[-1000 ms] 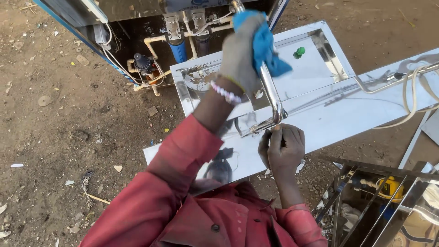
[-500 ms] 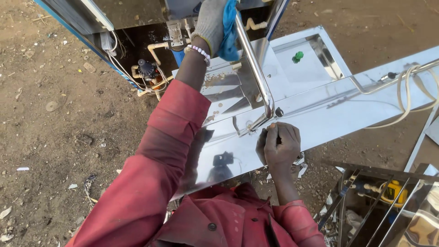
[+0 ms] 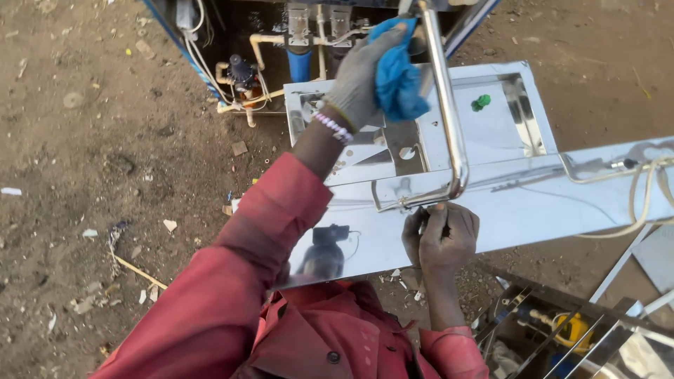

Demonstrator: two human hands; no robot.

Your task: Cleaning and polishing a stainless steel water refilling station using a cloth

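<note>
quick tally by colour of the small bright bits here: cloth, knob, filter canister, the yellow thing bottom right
Blue: 2, the blue cloth in the left hand on the bent steel tube, and the blue filter canister
Green: 1, the green knob on the steel panel
Yellow: 1, the yellow tool
Total: 4

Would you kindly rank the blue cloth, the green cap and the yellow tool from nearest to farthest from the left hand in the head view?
From the left hand:
1. Blue cloth: gripped in that hand, against the steel rail.
2. Green cap: to the right, on the steel tray.
3. Yellow tool: far off at lower right, among metal frames.
</note>
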